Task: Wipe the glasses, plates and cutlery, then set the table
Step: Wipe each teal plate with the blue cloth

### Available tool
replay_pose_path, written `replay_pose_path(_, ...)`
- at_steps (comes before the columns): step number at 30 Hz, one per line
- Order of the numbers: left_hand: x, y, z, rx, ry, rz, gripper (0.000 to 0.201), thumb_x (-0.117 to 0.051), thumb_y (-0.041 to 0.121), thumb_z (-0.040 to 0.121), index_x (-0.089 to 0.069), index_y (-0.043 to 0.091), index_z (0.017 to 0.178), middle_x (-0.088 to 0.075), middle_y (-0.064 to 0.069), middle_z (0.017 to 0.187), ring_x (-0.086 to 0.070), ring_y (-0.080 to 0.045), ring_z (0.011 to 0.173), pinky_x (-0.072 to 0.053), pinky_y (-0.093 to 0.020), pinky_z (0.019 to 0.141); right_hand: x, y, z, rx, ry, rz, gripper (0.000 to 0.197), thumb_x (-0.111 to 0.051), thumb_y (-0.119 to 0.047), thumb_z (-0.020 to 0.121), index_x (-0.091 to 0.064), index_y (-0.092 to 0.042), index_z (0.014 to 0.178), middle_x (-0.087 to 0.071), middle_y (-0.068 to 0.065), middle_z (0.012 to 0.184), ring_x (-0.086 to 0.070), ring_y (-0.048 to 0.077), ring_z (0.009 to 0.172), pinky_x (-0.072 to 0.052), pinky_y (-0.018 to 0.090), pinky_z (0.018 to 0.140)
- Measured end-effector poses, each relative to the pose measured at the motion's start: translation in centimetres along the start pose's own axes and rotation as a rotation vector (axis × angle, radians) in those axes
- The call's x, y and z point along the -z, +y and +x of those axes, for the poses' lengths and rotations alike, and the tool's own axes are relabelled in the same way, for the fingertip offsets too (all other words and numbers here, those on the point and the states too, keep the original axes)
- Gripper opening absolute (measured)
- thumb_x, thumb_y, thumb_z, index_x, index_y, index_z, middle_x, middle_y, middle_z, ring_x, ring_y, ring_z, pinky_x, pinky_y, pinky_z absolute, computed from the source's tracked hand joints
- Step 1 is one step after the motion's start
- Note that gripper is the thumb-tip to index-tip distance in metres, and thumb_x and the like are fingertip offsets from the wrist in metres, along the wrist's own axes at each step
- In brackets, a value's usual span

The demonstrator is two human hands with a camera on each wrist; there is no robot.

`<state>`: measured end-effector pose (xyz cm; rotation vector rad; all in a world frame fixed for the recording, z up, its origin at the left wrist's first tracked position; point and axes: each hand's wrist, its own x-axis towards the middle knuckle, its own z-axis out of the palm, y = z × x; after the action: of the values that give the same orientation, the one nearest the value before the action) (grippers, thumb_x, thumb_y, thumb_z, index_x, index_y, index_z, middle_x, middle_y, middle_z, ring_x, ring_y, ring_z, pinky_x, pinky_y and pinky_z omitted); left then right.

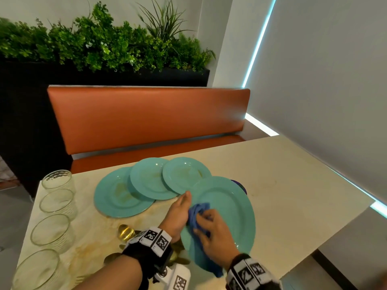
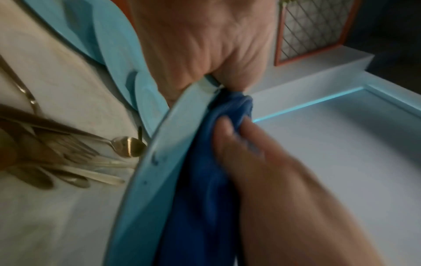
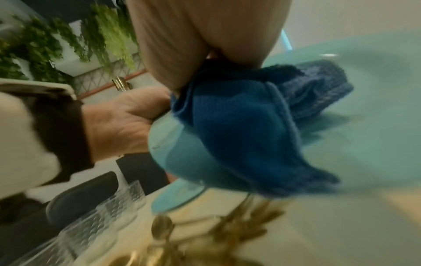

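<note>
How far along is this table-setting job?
Early. Nothing looks finished or laid out yet. In hand: the left hand holds a tilted plate by its rim while the right hand rubs it with a blue cloth. Left: three overlapping plates, two of them showing smears, four glasses, the heaped gold cutlery, then setting places.

Our left wrist [image 1: 146, 245] hides most of the gold metal cutlery pile [image 1: 125, 232]; the nearest clear ribbed glass [image 1: 35, 271] is cut off below; a dark blue object [image 1: 240, 186] peeks behind the tilted teal plate [image 1: 230, 206].
</note>
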<state>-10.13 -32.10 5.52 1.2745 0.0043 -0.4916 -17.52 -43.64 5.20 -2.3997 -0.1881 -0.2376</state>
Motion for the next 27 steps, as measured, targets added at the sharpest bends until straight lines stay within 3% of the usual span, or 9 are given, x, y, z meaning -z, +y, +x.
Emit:
replay_pose_path(4,1.5,0.1,0.5,0.016,0.001,-0.034,0.036,-0.034,0.038,0.1,-0.057,0.023,0.123,-0.066,0.0,0.12,-0.064,-0.021,0.109,-0.048,-0.045,0.098,1.4,4.5,-3.3,0.054,-0.253,-0.159,0.018,-0.05,-0.032,0.076,-0.056,-0.03,0.092,-0.039,-0.006,0.086,-0.032,-0.002,0.077,-0.025,0.001,0.073)
replay_pose_path(8,1.3,-0.1,0.8,0.033,-0.031,-0.023,0.034,-0.035,0.04,0.099,-0.056,0.028,0.122,-0.065,0.002,0.121,-0.062,-0.02,0.111,-0.048,-0.045,0.099,5.0,8.2,-0.4,-0.149,0.137,-0.244,0.013,-0.054,-0.024,0.068,-0.055,-0.024,0.08,-0.05,0.007,0.063,-0.042,0.016,0.059,-0.032,0.019,0.062)
replay_pose_path(10,0.1,-0.6,0.7,0.045,-0.055,-0.004,0.029,-0.035,0.037,0.1,-0.057,0.029,0.117,-0.064,0.004,0.12,-0.061,-0.016,0.11,-0.049,-0.039,0.097,6.0,7.5,1.8,-0.301,0.33,-0.226,0.013,-0.057,-0.008,0.073,-0.067,-0.017,0.073,-0.056,0.023,0.074,-0.046,0.024,0.063,-0.04,0.031,0.063)
replay_pose_path(12,-1.5,-0.9,0.4,0.057,-0.083,0.019,0.029,-0.035,0.037,0.1,-0.057,0.027,0.116,-0.064,0.006,0.118,-0.061,-0.012,0.109,-0.049,-0.034,0.096,4.9,5.6,3.3,-0.301,0.362,-0.153,0.018,-0.056,0.0,0.083,-0.067,0.003,0.097,-0.05,0.02,0.088,-0.044,0.024,0.073,-0.041,0.029,0.072)
replay_pose_path(14,-2.7,-1.5,0.7,0.054,-0.101,0.038,0.033,-0.034,0.038,0.1,-0.055,0.024,0.122,-0.062,0.006,0.121,-0.058,-0.01,0.112,-0.043,-0.032,0.103,2.9,2.9,2.9,-0.239,0.275,-0.06,0.025,-0.052,-0.011,0.09,-0.062,0.001,0.111,-0.04,0.008,0.095,-0.041,0.022,0.08,-0.033,0.018,0.076)
replay_pose_path(19,-1.7,-1.8,2.0,0.057,0.008,-0.027,0.034,-0.034,0.04,0.1,-0.06,0.024,0.116,-0.066,-0.003,0.12,-0.062,-0.023,0.111,-0.044,-0.045,0.104,0.9,4.1,-3.8,0.003,-0.146,-0.269,0.017,-0.047,-0.033,0.079,-0.049,-0.032,0.096,-0.052,0.005,0.093,-0.049,0.02,0.079,-0.04,0.026,0.07)
replay_pose_path(22,-0.8,-2.4,2.4,0.075,0.034,-0.002,0.03,-0.035,0.04,0.1,-0.061,0.03,0.111,-0.066,-0.001,0.121,-0.063,-0.022,0.109,-0.047,-0.046,0.099,2.8,7.8,-5.3,-0.158,-0.206,-0.476,0.036,-0.044,-0.044,0.072,-0.048,-0.04,0.108,-0.061,0.0,0.089,-0.059,0.022,0.067,-0.048,0.032,0.049)
replay_pose_path(25,-1.3,-3.3,2.1,0.086,-0.019,0.046,0.034,-0.031,0.037,0.102,-0.056,0.024,0.122,-0.064,0.005,0.116,-0.062,-0.009,0.102,-0.053,-0.025,0.082,4.9,9.7,-3.4,-0.42,-0.032,-0.429,0.03,-0.045,-0.03,0.08,-0.061,-0.029,0.106,-0.055,0.019,0.097,-0.057,0.041,0.081,-0.043,0.039,0.063)
replay_pose_path(27,-2.4,-4.2,1.5,0.103,-0.035,0.095,0.033,-0.031,0.033,0.102,-0.053,0.02,0.124,-0.063,0.005,0.114,-0.061,-0.006,0.1,-0.051,-0.018,0.076,5.0,9.7,-1.7,-0.5,0.092,-0.279,0.029,-0.051,-0.016,0.075,-0.07,-0.009,0.096,-0.055,0.028,0.086,-0.059,0.045,0.071,-0.043,0.038,0.062)
